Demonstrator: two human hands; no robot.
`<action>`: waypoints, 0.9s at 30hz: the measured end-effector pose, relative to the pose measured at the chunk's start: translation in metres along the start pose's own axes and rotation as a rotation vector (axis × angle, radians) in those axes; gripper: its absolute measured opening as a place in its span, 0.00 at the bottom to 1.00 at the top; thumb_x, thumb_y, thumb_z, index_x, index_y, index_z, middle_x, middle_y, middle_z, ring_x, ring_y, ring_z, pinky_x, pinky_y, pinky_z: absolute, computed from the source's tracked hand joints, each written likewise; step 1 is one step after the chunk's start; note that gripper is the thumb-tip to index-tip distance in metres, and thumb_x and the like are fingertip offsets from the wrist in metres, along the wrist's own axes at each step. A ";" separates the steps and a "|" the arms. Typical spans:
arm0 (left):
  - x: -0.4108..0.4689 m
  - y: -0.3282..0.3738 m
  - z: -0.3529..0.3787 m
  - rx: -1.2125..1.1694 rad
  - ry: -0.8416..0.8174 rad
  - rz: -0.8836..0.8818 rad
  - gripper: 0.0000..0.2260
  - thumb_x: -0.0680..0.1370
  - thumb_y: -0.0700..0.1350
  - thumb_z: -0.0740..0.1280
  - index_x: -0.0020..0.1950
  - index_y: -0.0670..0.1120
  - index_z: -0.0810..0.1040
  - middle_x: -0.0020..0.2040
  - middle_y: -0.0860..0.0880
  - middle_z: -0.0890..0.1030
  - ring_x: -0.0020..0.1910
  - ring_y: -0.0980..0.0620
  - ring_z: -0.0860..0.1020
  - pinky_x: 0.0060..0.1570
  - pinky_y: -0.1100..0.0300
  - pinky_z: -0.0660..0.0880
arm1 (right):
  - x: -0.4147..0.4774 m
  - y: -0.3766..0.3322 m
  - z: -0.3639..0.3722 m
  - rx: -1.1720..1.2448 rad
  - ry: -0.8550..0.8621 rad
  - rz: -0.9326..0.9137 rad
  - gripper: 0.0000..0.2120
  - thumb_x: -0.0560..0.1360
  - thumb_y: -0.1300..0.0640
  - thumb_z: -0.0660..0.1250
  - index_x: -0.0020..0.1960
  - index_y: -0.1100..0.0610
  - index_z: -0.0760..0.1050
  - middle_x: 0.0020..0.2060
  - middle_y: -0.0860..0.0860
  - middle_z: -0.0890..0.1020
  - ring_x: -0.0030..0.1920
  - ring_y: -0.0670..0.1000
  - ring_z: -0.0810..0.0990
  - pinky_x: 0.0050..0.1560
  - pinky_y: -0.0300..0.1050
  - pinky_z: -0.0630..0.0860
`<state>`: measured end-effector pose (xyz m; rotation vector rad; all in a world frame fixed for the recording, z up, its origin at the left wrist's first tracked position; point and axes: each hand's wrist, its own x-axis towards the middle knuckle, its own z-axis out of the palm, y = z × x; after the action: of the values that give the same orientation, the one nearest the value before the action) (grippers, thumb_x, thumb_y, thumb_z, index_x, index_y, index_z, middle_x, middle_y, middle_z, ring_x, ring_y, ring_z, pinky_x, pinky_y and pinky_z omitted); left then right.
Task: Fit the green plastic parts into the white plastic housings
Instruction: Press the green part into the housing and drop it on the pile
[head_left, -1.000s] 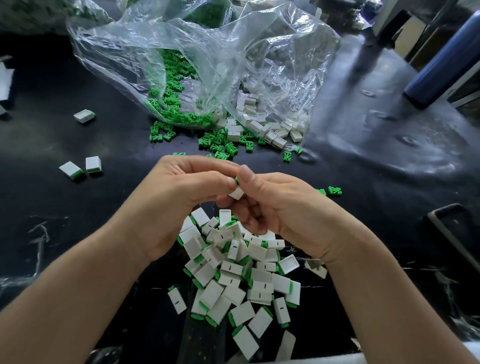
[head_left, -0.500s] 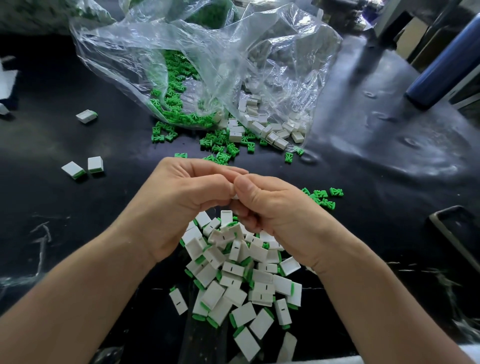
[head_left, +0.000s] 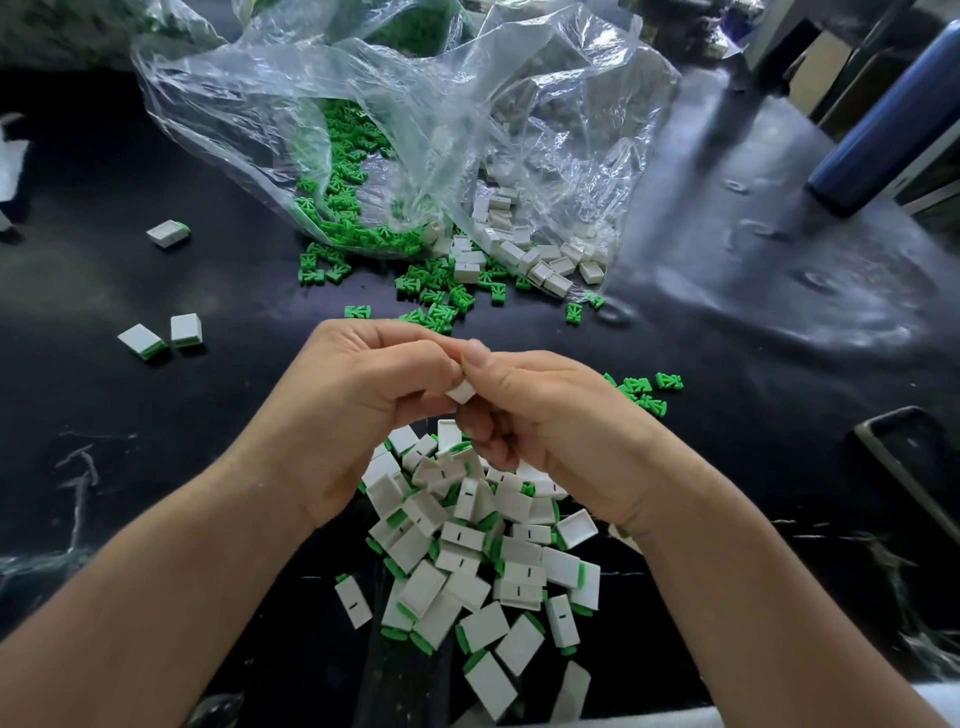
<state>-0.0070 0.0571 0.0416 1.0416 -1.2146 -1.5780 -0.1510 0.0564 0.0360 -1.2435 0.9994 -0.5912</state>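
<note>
Bench notes: I work at a glossy black dimpled tabletop (head_left: 779, 322), pale glare streaking it at 2 o'clock. Dark blue cylinder (head_left: 883, 119) at 2 o'clock. Black rectangular frame (head_left: 885, 464) at 3 o'clock.

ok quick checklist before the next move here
1. Grip on the housing: ok, left hand and right hand both pinch it.
2. Green part seated in it: cannot tell, the hands hide that end.
3. Drop spot: ok, the finished pile lies right below the hands.
4. Next green parts: ok, loose on the table beyond the hands.
5. Next empty housings: ok, spilled at the mouth of the bag.
</note>
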 end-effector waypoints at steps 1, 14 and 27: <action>0.000 0.000 0.000 -0.022 -0.007 -0.006 0.07 0.59 0.36 0.69 0.34 0.41 0.84 0.32 0.36 0.81 0.31 0.45 0.80 0.33 0.64 0.77 | 0.001 0.000 0.000 0.036 0.002 0.008 0.23 0.77 0.48 0.55 0.50 0.68 0.75 0.27 0.48 0.70 0.29 0.46 0.66 0.29 0.36 0.64; 0.002 0.001 -0.008 0.000 0.080 -0.082 0.10 0.59 0.45 0.68 0.37 0.45 0.85 0.33 0.46 0.83 0.31 0.53 0.80 0.30 0.64 0.75 | 0.001 -0.004 -0.010 -0.097 0.238 0.025 0.18 0.78 0.50 0.59 0.35 0.56 0.78 0.23 0.47 0.74 0.24 0.44 0.69 0.25 0.33 0.63; -0.006 0.005 0.001 0.305 -0.151 -0.093 0.18 0.57 0.58 0.69 0.35 0.45 0.84 0.24 0.51 0.76 0.20 0.62 0.67 0.22 0.75 0.62 | 0.006 0.007 -0.040 -0.774 0.571 0.056 0.08 0.73 0.47 0.66 0.38 0.48 0.75 0.33 0.42 0.77 0.35 0.40 0.74 0.39 0.37 0.70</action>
<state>-0.0055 0.0620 0.0472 1.2015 -1.5664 -1.5979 -0.1844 0.0335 0.0278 -1.7517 1.8487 -0.5412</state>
